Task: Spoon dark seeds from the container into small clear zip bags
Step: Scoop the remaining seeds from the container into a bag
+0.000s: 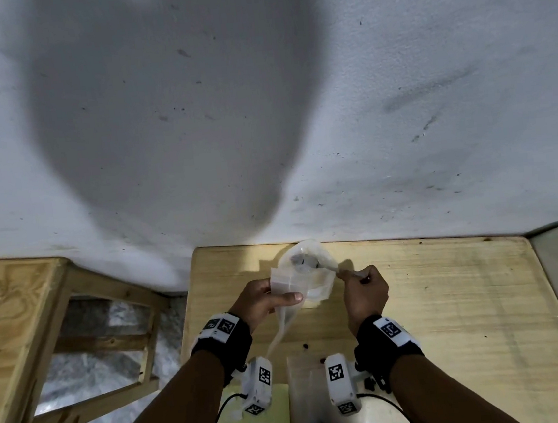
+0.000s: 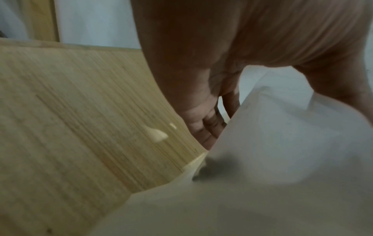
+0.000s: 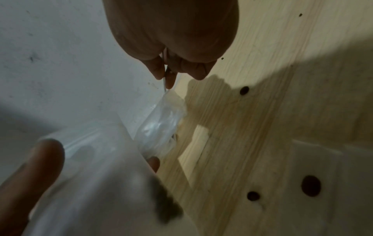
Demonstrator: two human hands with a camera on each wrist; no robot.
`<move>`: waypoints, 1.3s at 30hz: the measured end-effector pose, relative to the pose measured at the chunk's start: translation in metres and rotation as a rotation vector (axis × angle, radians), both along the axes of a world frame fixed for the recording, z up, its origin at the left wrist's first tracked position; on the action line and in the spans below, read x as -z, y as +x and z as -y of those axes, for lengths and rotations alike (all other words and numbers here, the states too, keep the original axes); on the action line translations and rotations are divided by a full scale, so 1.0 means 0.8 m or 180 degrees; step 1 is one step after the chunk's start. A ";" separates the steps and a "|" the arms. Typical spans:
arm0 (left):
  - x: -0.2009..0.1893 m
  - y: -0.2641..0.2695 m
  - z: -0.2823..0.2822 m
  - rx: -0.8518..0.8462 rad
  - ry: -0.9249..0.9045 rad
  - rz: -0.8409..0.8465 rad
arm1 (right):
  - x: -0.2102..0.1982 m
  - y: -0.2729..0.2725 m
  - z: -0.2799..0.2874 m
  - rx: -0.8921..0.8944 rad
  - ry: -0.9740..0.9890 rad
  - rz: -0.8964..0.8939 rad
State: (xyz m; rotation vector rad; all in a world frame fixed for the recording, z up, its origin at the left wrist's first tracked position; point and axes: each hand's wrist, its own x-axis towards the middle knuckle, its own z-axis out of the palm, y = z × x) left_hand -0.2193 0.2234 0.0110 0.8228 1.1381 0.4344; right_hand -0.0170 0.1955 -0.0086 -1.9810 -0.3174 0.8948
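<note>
The small clear zip bag (image 1: pixel 283 284) is held up over the far middle of the wooden table (image 1: pixel 452 296), pinched by the left hand (image 1: pixel 263 301), thumb across its front. Behind it sits the seed container (image 1: pixel 301 260), translucent and crumpled-looking, dark seeds inside. The right hand (image 1: pixel 365 290) grips a thin metal spoon (image 1: pixel 344 272), fingers curled round the handle, bowl reaching toward the container. Judged best: keep the limp film's mouth spread and close under the spoon, tipping slowly. A few round dark seeds (image 3: pixel 310 186) lie spilled on the smooth, pale-grained wood nearer.
</note>
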 end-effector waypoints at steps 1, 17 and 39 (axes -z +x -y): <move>-0.002 0.000 0.000 0.0050 0.0015 -0.0045 | 0.002 -0.001 0.002 -0.0024 0.0017 -0.0027; -0.004 -0.005 0.002 0.0201 0.0096 -0.0239 | 0.005 0.027 0.012 0.0081 -0.0082 -0.1340; -0.004 -0.006 0.001 -0.0508 0.0483 -0.0627 | -0.020 0.066 0.030 -0.0305 0.0347 -0.0788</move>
